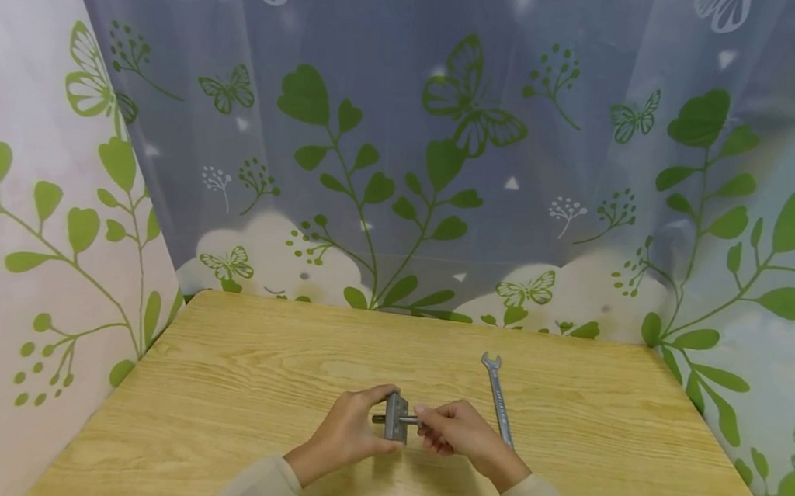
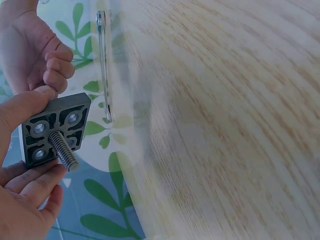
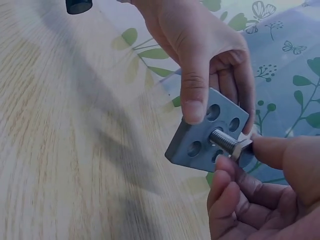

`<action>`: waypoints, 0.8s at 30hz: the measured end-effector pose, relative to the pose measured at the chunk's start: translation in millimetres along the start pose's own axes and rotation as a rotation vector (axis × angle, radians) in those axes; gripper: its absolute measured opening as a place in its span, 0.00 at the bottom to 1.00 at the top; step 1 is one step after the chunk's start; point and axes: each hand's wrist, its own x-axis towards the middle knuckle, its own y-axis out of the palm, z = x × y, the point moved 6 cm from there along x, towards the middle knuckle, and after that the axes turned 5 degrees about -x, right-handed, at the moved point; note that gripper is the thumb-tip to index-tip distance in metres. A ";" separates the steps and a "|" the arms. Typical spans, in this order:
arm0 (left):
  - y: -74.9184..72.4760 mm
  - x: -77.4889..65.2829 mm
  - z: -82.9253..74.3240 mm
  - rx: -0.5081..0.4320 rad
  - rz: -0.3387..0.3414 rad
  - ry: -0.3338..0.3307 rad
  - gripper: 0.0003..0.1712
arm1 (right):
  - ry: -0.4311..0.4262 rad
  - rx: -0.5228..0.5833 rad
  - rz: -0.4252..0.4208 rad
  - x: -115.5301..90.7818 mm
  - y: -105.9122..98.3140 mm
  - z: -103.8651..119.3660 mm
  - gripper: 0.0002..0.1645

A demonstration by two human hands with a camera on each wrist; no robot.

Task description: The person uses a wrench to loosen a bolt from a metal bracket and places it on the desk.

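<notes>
My left hand grips a square grey metal plate by opposite edges, holding it up over the table with thumb and fingers. Four round holes show near its corners in the right wrist view. Through its middle runs a threaded hex bolt, whose threaded end sticks out of the ribbed face in the left wrist view. With thumb and fingers, my right hand pinches the bolt's head, on the plate's smooth side. Some thread shows between the head and the plate.
An open-ended wrench lies on the wooden table, just beyond my right hand. Curtains printed with leaves and butterflies hang behind the table and at both sides.
</notes>
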 end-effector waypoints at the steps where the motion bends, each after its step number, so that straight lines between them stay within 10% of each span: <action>1: 0.0 -0.1 0.0 0.000 0.000 0.000 0.39 | -0.013 -0.006 -0.004 -0.3 -1.0 0.5 0.27; 15: 0.7 -0.6 0.7 0.002 -0.009 0.003 0.39 | -0.233 -0.105 -0.095 -1.4 -7.8 12.3 0.12; 24: 0.7 -1.2 1.0 0.001 -0.004 -0.003 0.40 | -0.115 -0.073 -0.034 -1.1 -4.0 5.3 0.19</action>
